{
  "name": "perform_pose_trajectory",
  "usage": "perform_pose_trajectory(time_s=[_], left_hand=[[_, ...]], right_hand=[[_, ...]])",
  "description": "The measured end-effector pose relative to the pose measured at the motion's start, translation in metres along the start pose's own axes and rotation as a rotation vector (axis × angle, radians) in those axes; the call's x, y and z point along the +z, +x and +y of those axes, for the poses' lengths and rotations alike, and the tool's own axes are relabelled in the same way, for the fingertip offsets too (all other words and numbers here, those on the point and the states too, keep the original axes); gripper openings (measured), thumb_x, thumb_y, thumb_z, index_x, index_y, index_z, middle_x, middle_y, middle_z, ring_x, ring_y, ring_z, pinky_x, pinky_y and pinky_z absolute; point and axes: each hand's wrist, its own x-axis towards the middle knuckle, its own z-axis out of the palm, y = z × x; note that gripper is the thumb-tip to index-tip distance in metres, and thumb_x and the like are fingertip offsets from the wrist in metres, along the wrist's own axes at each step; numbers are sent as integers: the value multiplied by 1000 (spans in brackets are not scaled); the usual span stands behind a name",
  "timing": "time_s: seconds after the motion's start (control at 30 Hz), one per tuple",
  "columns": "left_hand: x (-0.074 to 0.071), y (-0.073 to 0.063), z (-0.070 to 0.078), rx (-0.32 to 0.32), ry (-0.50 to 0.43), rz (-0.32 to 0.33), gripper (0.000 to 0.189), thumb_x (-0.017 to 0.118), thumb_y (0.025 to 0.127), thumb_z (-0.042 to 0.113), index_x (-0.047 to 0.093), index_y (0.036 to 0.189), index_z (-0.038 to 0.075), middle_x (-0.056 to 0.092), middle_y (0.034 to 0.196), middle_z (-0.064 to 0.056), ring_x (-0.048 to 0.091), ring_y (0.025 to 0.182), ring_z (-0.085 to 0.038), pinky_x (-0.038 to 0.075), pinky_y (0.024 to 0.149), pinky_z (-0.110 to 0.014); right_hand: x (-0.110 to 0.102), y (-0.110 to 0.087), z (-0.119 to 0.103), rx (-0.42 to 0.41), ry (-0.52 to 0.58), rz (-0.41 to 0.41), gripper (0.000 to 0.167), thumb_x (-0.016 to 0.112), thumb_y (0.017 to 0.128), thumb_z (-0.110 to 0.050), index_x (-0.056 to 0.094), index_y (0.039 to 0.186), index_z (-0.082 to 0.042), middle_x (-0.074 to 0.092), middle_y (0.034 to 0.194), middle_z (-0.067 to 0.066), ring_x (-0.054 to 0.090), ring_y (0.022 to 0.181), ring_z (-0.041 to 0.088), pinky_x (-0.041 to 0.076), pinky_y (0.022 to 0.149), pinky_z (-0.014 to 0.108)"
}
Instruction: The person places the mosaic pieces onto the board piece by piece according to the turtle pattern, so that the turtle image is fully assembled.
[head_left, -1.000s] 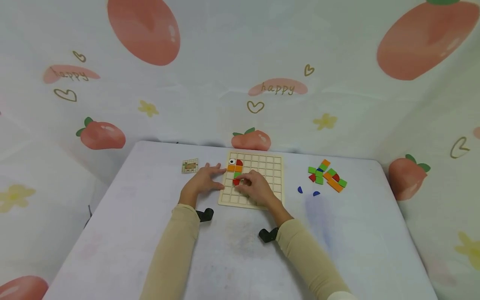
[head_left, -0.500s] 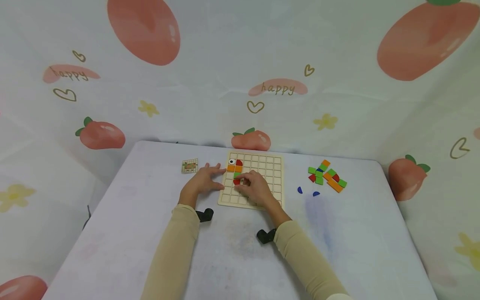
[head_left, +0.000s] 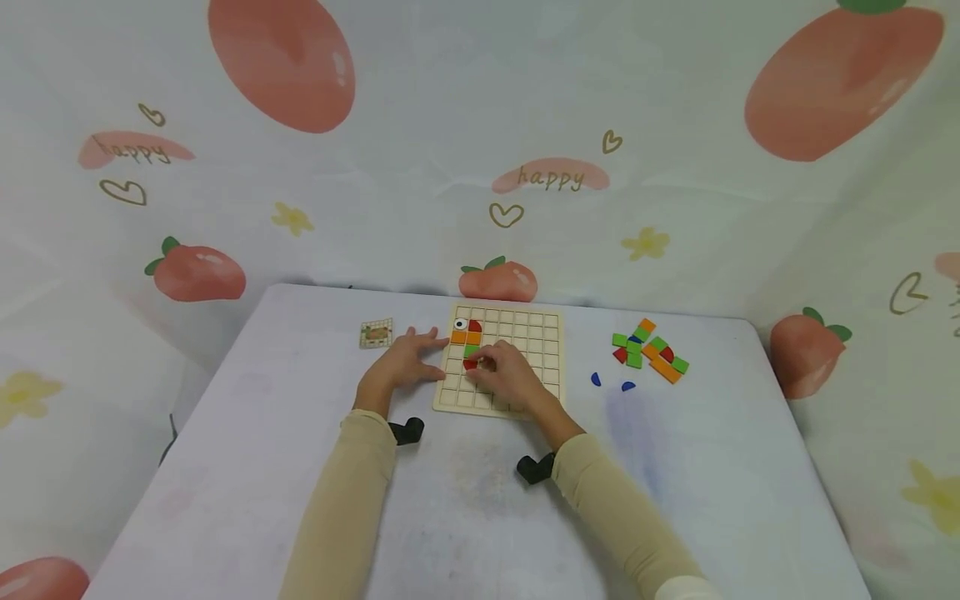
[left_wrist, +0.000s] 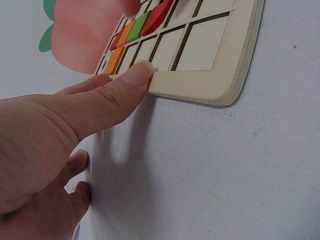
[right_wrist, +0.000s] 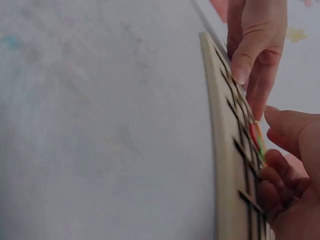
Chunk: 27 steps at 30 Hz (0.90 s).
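A cream gridded wooden board [head_left: 540, 354] lies near the table's far edge. Its left columns carry a white eye tile [head_left: 461, 324], a red rounded piece [head_left: 475, 326], two orange squares [head_left: 474, 338] and a green square [head_left: 471, 352]. Below the green square, a second red rounded piece [head_left: 469, 365] sits between the thumb and index finger of my right hand [head_left: 513, 375], which pinches it at the board; the fingers partly cover it. My left hand [head_left: 401, 364] has its fingers spread along the board's left edge, the thumb [left_wrist: 132, 77] resting on the rim.
A small picture card [head_left: 376, 333] lies left of the board. To the right sits a loose cluster of green, orange, red and blue pieces [head_left: 663, 370], with two blue half-round pieces [head_left: 627, 386] nearer the board. A patterned cloth hangs behind the table.
Both hands stay almost in place at the board, the right fingers still around the lower red piece. The head view has shifted slightly.
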Motion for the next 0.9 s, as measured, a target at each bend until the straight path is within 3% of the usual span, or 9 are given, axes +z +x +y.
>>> perform_pose_trajectory(time_s=[0.1, 0.23, 0.43, 0.6, 0.73, 0.9], left_hand=[[-1, 0, 0, -1, 4, 1, 73, 81, 87, 27, 49, 153, 22, 27, 169, -3, 2, 161, -40, 14, 127, -65], [-1, 0, 1, -8, 4, 5, 73, 81, 87, 27, 49, 152, 22, 28, 169, -3, 2, 161, -40, 13, 127, -65], [0, -1, 2, -17, -5, 4, 73, 82, 86, 26, 50, 152, 22, 28, 169, -3, 2, 161, -39, 11, 127, -64], [0, -1, 2, -13, -12, 3, 73, 82, 86, 26, 50, 152, 22, 28, 169, -3, 2, 161, -39, 12, 127, -64], [0, -1, 2, -18, -21, -1, 74, 82, 86, 26, 49, 152, 22, 27, 169, -2, 1, 161, -39, 11, 128, -63], [1, 0, 1, -13, -21, -2, 75, 82, 86, 26, 49, 153, 21, 26, 169, -3, 0, 161, -39, 11, 128, -63]], right_hand=[[-8, -2, -5, 3, -35, -35, 29, 71, 96, -31, 73, 121, -16, 59, 99, 2, 52, 90, 17, 47, 78, 29], [-18, -7, -9, -32, -136, -20, 34, 67, 99, -33, 70, 127, -14, 60, 115, 6, 57, 105, 22, 54, 93, 37], [-27, -15, -3, -81, -421, 20, 49, 66, 98, -43, 60, 140, -18, 56, 135, 10, 55, 124, 31, 52, 106, 45], [-32, -21, 8, -83, -595, 10, 63, 59, 98, -55, 49, 150, -21, 47, 153, 10, 45, 141, 34, 40, 119, 52], [-39, -26, 17, -58, -638, -22, 73, 52, 98, -63, 37, 157, -22, 31, 165, 12, 27, 155, 38, 24, 126, 60], [-49, -30, 30, -7, -653, -64, 79, 43, 99, -67, 29, 162, -22, 18, 172, 13, 11, 160, 41, 10, 127, 66]])
